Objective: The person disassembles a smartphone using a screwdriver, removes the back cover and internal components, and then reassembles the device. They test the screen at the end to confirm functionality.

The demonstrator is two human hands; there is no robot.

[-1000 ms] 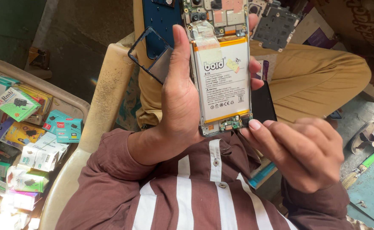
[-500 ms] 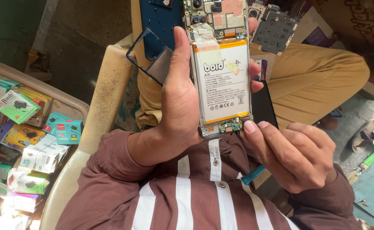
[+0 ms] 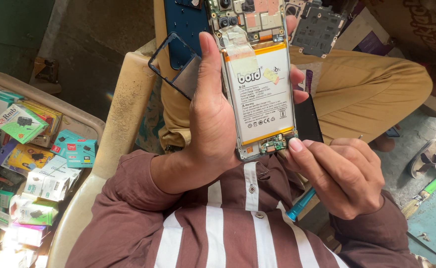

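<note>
An opened phone [image 3: 257, 84] with its back off shows a white-labelled battery [image 3: 263, 99] and a small green board [image 3: 273, 144] at the lower end. My left hand [image 3: 210, 129] grips the phone from the left, thumb along its edge, fingertips showing on the right side. A thin black frame piece [image 3: 176, 62] is also pinched in this hand. My right hand [image 3: 342, 173] is closed around a blue-handled tool [image 3: 297, 208], and its index fingertip touches the phone's lower right corner beside the green board.
A blue back cover [image 3: 185, 20], a grey metal plate [image 3: 318, 30] and a black panel [image 3: 308, 119] lie on the tan-trousered lap [image 3: 372, 89]. A tray of boxed accessories [image 3: 29, 149] stands at left beside a cream chair arm [image 3: 121, 134]. Sandals [image 3: 431, 156] and a green-handled brush [image 3: 426, 191] lie at right.
My right hand has crept up and left, bringing its index fingertip onto the phone's lower corner. My left hand keeps the phone in nearly the same pose.
</note>
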